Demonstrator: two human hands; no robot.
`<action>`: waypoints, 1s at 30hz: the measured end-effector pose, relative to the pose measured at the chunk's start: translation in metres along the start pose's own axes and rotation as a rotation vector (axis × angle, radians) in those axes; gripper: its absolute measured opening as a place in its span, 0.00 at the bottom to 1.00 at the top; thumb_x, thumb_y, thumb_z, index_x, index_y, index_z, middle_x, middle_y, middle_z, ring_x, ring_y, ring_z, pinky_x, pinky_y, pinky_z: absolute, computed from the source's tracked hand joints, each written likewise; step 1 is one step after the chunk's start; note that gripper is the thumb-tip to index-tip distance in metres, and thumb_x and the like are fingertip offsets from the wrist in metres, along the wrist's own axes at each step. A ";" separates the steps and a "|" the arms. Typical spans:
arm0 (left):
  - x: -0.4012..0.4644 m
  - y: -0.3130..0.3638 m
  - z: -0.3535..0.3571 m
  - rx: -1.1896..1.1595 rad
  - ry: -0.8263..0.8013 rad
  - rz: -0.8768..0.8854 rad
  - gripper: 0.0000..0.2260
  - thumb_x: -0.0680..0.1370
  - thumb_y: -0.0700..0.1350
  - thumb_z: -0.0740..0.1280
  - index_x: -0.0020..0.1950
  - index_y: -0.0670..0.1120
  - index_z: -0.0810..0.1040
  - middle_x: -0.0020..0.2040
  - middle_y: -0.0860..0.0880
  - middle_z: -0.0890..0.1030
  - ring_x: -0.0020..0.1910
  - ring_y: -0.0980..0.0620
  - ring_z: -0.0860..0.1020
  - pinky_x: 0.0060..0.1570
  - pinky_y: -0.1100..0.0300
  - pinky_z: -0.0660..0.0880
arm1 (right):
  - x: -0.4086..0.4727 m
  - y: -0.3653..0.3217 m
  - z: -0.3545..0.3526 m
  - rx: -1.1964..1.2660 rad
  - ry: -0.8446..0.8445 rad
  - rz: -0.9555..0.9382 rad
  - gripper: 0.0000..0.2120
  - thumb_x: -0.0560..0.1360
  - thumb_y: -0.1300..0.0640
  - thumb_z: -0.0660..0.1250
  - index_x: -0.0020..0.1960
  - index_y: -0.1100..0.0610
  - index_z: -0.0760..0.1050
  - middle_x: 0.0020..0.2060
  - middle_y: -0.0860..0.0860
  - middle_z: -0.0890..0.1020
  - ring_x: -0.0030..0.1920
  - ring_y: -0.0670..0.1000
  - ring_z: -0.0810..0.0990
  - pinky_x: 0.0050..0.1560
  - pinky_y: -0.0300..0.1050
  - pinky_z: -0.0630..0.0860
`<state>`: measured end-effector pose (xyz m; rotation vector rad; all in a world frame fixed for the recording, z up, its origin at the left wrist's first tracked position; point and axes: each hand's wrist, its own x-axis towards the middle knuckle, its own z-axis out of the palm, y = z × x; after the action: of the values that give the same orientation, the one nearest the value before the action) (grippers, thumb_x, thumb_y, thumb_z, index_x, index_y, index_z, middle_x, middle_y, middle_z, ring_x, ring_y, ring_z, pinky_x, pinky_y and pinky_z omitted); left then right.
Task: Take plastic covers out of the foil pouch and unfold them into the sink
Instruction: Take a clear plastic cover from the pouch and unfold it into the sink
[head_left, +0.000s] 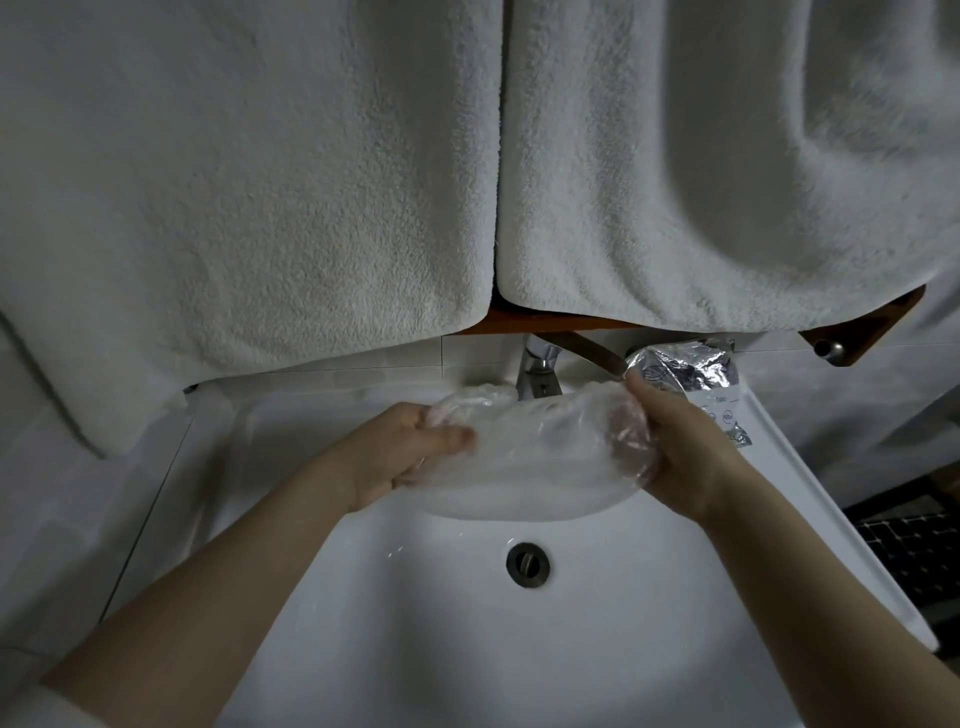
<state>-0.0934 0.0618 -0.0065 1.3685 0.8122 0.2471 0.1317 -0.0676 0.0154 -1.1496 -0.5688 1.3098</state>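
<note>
A clear plastic cover (535, 447) is stretched wide between both hands above the white sink (623, 597). My left hand (400, 452) grips its left end, fingers curled into the film. My right hand (675, 441) grips the right end, its fingers inside the plastic. The crinkled silver foil pouch (696, 379) lies on the sink's back right rim, just behind my right hand. More clear plastic (483, 397) shows bunched behind the stretched cover, near the tap.
A chrome tap (540, 371) stands at the back of the basin, and the drain (528, 565) sits in its middle. Two white towels (260, 208) hang from a wooden rail (862, 327) right above the sink. Dark floor tiles (909, 551) lie at the right.
</note>
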 end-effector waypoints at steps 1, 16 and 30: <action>-0.001 0.001 0.002 -0.116 0.030 0.013 0.09 0.66 0.52 0.73 0.34 0.47 0.83 0.29 0.47 0.70 0.27 0.51 0.66 0.27 0.64 0.61 | -0.002 -0.001 0.002 0.098 -0.023 0.017 0.21 0.69 0.43 0.68 0.48 0.62 0.81 0.46 0.58 0.83 0.47 0.56 0.83 0.48 0.47 0.80; 0.012 -0.006 0.001 -0.819 0.079 0.308 0.14 0.74 0.57 0.59 0.49 0.59 0.84 0.53 0.62 0.82 0.35 0.63 0.73 0.37 0.71 0.71 | -0.005 0.039 -0.008 0.471 0.160 -0.178 0.22 0.81 0.49 0.55 0.68 0.62 0.68 0.64 0.60 0.74 0.68 0.56 0.69 0.73 0.47 0.47; 0.010 -0.009 0.006 -0.103 0.382 -0.091 0.14 0.79 0.55 0.59 0.46 0.47 0.77 0.51 0.46 0.80 0.42 0.52 0.77 0.43 0.59 0.71 | -0.032 -0.001 0.034 -0.753 0.015 -0.604 0.14 0.68 0.57 0.66 0.52 0.46 0.75 0.33 0.44 0.75 0.34 0.44 0.73 0.32 0.45 0.74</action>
<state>-0.0846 0.0611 -0.0184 1.1995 1.1589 0.4822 0.0952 -0.0864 0.0380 -1.4197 -1.3485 0.5565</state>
